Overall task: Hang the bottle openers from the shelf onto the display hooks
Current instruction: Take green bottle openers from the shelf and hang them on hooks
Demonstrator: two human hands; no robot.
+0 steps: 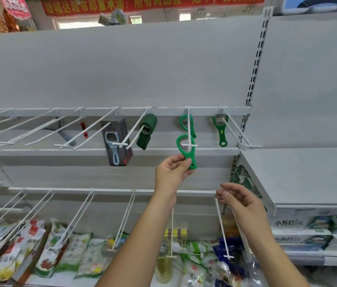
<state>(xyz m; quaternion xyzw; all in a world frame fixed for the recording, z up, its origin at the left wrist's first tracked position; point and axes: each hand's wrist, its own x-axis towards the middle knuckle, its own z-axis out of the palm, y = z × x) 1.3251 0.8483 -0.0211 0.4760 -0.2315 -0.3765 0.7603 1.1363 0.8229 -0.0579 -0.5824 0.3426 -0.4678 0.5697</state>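
My left hand (pixel 172 169) grips the handle of a light green bottle opener (pixel 186 150), whose loop sits over the tip of a white display hook (pixel 189 129). Further back on the same hook hangs another green opener (pixel 184 122). A green opener with a metal head (pixel 221 129) hangs on the hook to the right. On the hooks to the left hang a dark green bottle-shaped opener (pixel 147 131) and a grey carded opener (pixel 115 141). My right hand (pixel 239 198) hovers lower right, fingers loosely apart, holding nothing.
Several bare white hooks (pixel 39 129) jut out along the upper rail at left. A lower rail of hooks (pixel 126 216) hangs over bagged goods (pixel 76 255). A white shelf (pixel 300 177) with boxed soda (pixel 308 226) beneath it stands to the right.
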